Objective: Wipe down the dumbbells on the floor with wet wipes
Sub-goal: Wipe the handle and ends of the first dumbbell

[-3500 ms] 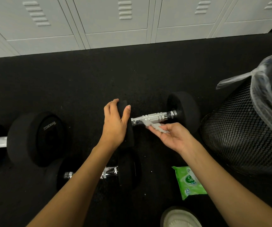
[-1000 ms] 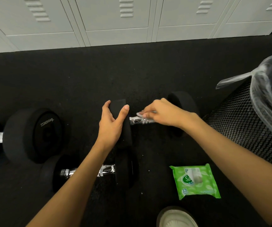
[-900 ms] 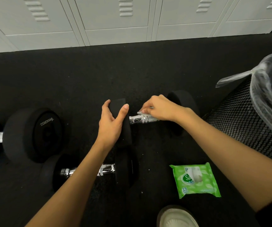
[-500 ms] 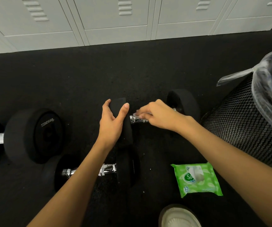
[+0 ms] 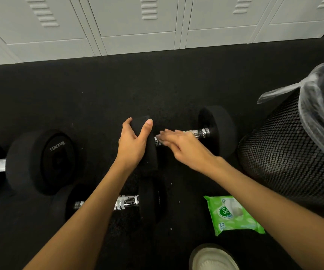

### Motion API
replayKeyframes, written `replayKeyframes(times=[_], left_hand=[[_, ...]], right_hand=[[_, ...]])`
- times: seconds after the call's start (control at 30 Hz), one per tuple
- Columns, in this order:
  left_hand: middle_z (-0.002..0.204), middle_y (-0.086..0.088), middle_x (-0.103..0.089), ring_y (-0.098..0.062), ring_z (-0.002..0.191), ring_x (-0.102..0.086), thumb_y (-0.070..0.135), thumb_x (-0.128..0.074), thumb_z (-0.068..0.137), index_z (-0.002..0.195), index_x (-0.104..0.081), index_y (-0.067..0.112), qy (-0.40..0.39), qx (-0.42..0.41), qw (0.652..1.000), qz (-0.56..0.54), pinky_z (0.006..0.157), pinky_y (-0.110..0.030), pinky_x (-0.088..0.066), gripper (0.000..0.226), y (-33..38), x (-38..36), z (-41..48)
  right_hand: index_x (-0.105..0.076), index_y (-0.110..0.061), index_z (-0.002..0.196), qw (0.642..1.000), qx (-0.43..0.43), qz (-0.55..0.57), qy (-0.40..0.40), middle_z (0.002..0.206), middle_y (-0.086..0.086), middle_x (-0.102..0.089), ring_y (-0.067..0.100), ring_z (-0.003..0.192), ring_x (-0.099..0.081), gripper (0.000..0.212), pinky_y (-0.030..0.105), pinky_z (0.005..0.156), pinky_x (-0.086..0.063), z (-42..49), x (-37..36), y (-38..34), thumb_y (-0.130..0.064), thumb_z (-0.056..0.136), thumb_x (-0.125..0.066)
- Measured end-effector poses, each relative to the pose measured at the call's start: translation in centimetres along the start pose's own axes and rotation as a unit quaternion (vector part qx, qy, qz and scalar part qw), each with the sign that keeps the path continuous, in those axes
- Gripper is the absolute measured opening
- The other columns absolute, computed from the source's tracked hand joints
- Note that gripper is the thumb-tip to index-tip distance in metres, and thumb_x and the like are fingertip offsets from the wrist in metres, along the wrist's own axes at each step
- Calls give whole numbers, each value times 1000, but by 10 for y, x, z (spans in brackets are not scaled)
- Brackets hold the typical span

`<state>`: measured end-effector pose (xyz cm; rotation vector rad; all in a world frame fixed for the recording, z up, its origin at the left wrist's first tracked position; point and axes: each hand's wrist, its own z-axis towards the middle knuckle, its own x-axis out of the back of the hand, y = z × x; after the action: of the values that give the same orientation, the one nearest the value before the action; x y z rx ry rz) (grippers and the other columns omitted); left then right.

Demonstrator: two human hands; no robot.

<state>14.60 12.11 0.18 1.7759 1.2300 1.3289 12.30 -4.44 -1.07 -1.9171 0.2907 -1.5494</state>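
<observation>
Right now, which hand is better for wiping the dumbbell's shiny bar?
The right. The right hand lies on the shiny bar, with a blurred whitish wipe at its fingertips. The left hand is busy: it grips the dumbbell's black end, holding it steady.

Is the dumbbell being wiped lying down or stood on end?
Lying down: the dumbbell has its handle running sideways and both heads on the floor.

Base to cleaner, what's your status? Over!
Left hand grips dumbbell head. Right hand presses wipe on handle, blurred. Mesh bin beside it, not blocking.
</observation>
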Motion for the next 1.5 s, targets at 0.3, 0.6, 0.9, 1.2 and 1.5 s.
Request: replayKeyframes(times=[0.3,0.6,0.9,1.2,1.5], left_hand=[[128,-4,-48,-20,115,-51,61,-50,86,149,-19,18,-9,14,1000,19,89,-27,-40,82,6,1,2],[122,-2,-51,-21,112,-53,63,-49,85,148,-21,17,-12,26,999,28,99,-39,-45,83,9,2,9],[82,19,-35,-1,75,-44,58,-49,89,148,-21,15,-3,27,999,32,76,-23,-37,79,10,0,5],[93,18,-45,-5,89,-52,58,-51,87,147,-23,15,4,20,1000,13,85,-27,-44,79,7,0,8],[128,1,-44,-5,104,-40,58,-50,88,149,-21,16,-5,11,1000,4,86,-24,-34,79,7,0,7]], right_hand=[[-68,-17,113,994,-102,13,21,100,7,-71,21,95,-66,27,39,88,-52,28,7,14,-20,96,-47],[-50,-3,135,991,72,-90,68,142,13,-50,23,137,-39,48,36,116,-22,-10,-23,9,4,88,-56],[-65,-13,108,993,-99,-64,12,98,16,-68,36,94,-63,26,44,83,-52,39,-7,-9,-19,94,-44],[-25,-1,148,973,60,-217,44,154,16,-28,29,145,-21,75,40,117,-5,-11,-36,1,6,80,-54],[-63,-16,93,976,-163,0,-145,90,11,-64,29,89,-65,21,45,81,-54,61,17,-12,-21,96,-42]])
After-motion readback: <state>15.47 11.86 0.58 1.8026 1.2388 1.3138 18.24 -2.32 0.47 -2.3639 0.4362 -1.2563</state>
